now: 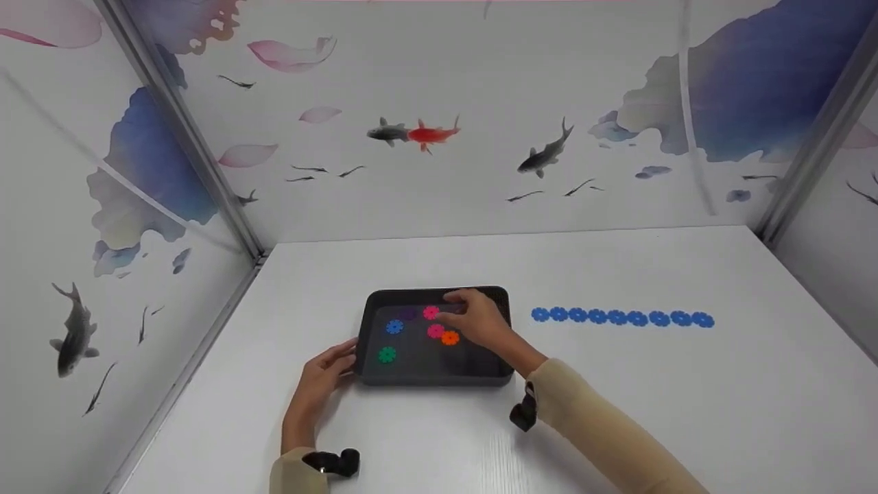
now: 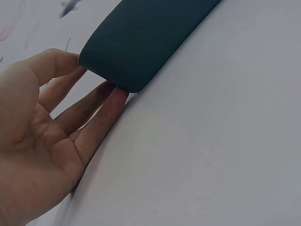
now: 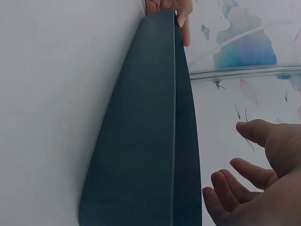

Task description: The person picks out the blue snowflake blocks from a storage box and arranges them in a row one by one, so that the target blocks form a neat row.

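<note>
A black rectangular tray (image 1: 439, 370) sits on the white table with flower-shaped plastic discs in it. A blue disc (image 1: 394, 326), a dark purple disc (image 1: 409, 313) and a green disc (image 1: 387, 355) lie on its left side. Near the middle are two pink discs (image 1: 436, 331) and an orange disc (image 1: 450, 337). My left hand (image 1: 322, 381) touches the tray's left end with its fingertips; in the left wrist view these fingers (image 2: 101, 125) meet the outer wall. Above the tray's right half hovers my right hand (image 1: 480, 321), thumb and fingers apart with nothing visible between them.
Right of the tray, several blue flower-shaped discs (image 1: 618, 318) form a straight horizontal row on the white table (image 1: 617, 405). White panels printed with fish and petals (image 1: 480, 82) enclose the table at the back and both sides.
</note>
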The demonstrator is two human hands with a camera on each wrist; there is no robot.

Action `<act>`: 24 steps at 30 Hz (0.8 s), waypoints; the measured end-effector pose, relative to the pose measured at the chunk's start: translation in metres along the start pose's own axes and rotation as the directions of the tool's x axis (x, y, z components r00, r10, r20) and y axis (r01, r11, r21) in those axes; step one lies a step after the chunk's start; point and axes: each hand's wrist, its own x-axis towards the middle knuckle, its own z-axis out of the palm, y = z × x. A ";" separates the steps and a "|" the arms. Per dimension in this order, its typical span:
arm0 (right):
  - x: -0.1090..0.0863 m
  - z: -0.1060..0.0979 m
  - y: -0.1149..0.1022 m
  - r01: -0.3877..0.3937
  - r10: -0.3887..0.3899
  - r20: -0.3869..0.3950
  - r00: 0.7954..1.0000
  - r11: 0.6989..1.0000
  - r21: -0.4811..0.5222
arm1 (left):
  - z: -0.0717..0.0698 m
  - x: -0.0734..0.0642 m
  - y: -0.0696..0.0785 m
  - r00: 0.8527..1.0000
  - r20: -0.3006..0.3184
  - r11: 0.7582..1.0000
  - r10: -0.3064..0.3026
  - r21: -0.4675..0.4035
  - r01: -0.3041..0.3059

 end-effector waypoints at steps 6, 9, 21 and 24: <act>0.009 0.018 -0.005 -0.002 0.000 0.045 0.999 0.999 0.034 | 0.000 0.000 0.000 1.000 0.004 1.000 -0.005 0.005 0.005; 0.014 0.029 -0.007 0.000 -0.001 0.040 0.999 1.000 0.024 | 0.001 -0.001 -0.002 1.000 0.005 1.000 -0.010 -0.005 0.010; 0.034 0.063 -0.008 0.012 -0.013 0.027 1.000 0.999 0.031 | -0.002 0.000 -0.002 1.000 -0.001 1.000 -0.003 -0.013 0.003; 0.038 0.067 -0.007 0.006 -0.008 0.036 0.999 0.999 0.039 | 0.000 -0.001 -0.001 1.000 0.000 1.000 -0.008 -0.013 0.008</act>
